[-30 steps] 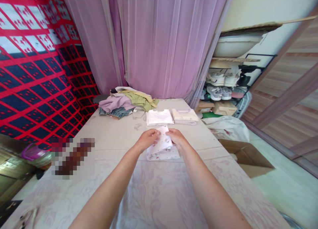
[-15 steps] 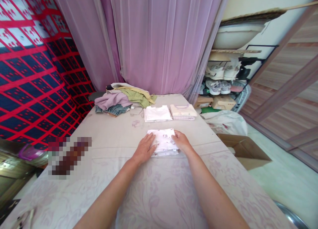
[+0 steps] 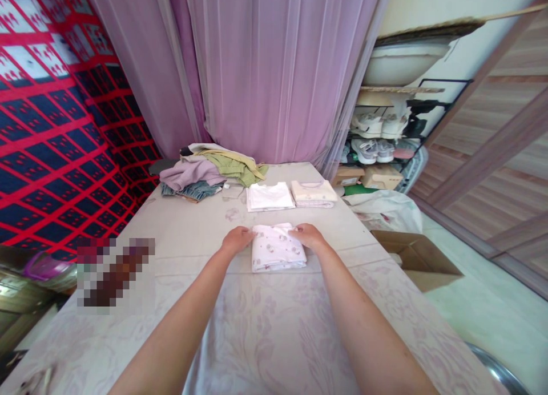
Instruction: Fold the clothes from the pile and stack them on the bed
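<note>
Both hands grip the far corners of the folded cloth (image 3: 277,250): left hand (image 3: 236,239) on one side, right hand (image 3: 307,236) on the other. It lies mid-table (image 3: 274,326), near two folded stacks (image 3: 291,194).

I see open table (image 3: 192,229) all around the folded garment (image 3: 277,249); two folded stacks (image 3: 270,196) and a clothes heap (image 3: 209,169) block passage beyond it.

Folded garment (image 3: 277,249) showing white with small pink print; tablecloth (image 3: 265,338) showing pale lilac floral; curtain (image 3: 274,69) hanging mauve; wall hanging (image 3: 55,127) showing red-navy grid.
</note>
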`<state>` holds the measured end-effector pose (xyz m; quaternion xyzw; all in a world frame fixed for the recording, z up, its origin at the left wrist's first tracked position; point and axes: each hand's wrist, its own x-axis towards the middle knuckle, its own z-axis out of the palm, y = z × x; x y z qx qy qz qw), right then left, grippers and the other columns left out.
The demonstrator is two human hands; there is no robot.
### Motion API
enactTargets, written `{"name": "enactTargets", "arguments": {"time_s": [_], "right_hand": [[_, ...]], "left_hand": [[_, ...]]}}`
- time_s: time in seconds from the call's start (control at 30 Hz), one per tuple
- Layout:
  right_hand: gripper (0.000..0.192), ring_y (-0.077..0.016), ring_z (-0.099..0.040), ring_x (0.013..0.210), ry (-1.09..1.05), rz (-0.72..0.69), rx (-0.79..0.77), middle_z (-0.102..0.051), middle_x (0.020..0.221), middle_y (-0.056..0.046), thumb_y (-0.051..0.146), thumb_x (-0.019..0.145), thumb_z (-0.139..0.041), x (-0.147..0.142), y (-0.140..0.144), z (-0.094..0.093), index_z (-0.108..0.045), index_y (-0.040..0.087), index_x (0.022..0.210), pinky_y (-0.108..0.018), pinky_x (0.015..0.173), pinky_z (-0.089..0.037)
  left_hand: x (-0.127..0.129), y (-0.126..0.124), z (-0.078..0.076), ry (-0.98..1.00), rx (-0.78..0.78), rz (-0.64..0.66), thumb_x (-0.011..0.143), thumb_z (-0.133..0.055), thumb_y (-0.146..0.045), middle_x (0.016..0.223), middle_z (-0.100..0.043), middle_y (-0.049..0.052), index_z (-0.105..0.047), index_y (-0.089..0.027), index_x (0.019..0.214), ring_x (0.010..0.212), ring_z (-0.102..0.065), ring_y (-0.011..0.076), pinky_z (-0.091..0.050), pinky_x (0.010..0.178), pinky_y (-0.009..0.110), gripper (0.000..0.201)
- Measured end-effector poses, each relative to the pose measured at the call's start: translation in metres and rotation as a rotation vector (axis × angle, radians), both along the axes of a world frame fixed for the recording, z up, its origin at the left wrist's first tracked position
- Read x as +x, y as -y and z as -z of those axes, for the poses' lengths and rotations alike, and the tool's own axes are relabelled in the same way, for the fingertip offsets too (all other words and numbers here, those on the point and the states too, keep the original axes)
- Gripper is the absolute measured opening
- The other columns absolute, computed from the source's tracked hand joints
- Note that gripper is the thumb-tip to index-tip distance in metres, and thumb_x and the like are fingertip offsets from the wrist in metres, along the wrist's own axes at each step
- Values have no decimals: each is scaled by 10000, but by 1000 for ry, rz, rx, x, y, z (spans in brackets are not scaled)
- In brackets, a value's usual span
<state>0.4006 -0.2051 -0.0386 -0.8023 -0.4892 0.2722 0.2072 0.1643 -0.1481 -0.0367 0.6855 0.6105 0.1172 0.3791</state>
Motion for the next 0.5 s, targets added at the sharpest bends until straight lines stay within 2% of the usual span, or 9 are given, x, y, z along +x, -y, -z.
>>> {"name": "enactTargets", "arguments": {"time_s": [0.1, 0.17, 0.27, 0.37, 0.5], "right_hand": [[208, -171, -634, 696, -91, -46, 1, -716, 745, -41, 301, 710, -644, 0, -3, 0, -711, 129, 807, -225, 603, -423], [206, -154, -618, 650, -125, -56, 15, -706, 704, -24, 282, 726, -624, -1, 0, 1, -709, 115, 810, -216, 569, -413], [229, -141, -609, 652, -117, -61, 32, -706, 729, -17, 292, 771, -573, -2, 5, 0, -705, 117, 840, -210, 559, -401], [237, -155, -615, 698, -35, -55, 20, -709, 758, -32, 329, 784, -560, -2, 8, -2, -703, 141, 788, -218, 581, -388], [224, -196, -630, 826, 104, -13, -3, -716, 878, -58, 369, 761, -579, -4, 11, -9, -704, 189, 810, -242, 640, -387]], "left_hand": [[4, -7, 1, 54, -106, 18, 743, -633, -441, 601, -624, 1, -648, -171, 750, 563, -579, 149, -392, 499, 228, 271], [6, -6, 1, 104, -149, 8, 714, -666, -439, 534, -563, -30, -606, -175, 685, 520, -529, 118, -368, 477, 207, 273], [9, -1, -1, 187, -189, -32, 712, -680, -427, 586, -580, -44, -581, -184, 751, 566, -540, 98, -410, 520, 185, 265], [10, 3, -3, 241, -218, -71, 738, -669, -411, 701, -641, -18, -571, -183, 857, 639, -588, 102, -464, 581, 194, 275], [11, 9, -5, 270, -239, -99, 752, -663, -418, 958, -689, 60, -527, -187, 1090, 731, -646, 142, -509, 609, 237, 431]]}}
